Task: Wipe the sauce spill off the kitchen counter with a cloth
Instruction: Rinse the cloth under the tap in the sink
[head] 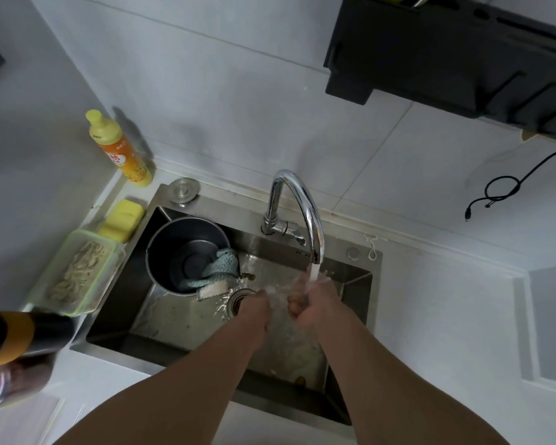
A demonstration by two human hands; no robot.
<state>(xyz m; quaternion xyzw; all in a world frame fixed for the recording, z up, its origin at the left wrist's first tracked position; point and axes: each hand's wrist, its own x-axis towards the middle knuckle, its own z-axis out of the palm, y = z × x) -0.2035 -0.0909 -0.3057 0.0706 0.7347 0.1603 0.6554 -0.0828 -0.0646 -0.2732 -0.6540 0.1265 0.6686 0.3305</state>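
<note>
Teal cloth (217,271) drapes the steel pot's (174,239) rim, left of both hands, whose grip is blurred by water.

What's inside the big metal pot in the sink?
Inside the metal pot sits a dark round lid or dish. A blue-green cloth drapes over its rim, hiding whatever lies beneath.

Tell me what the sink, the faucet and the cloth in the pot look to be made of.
Sink: likely stainless steel with a brushed, dull grey sheen.
Faucet: polished metal, probably chrome-plated, with mirror-bright highlights.
Cloth: soft teal textile, seemingly knit or microfibre, with a nubby, folded surface.
Pot: also looks like steel, with a smooth satin inside.
</note>
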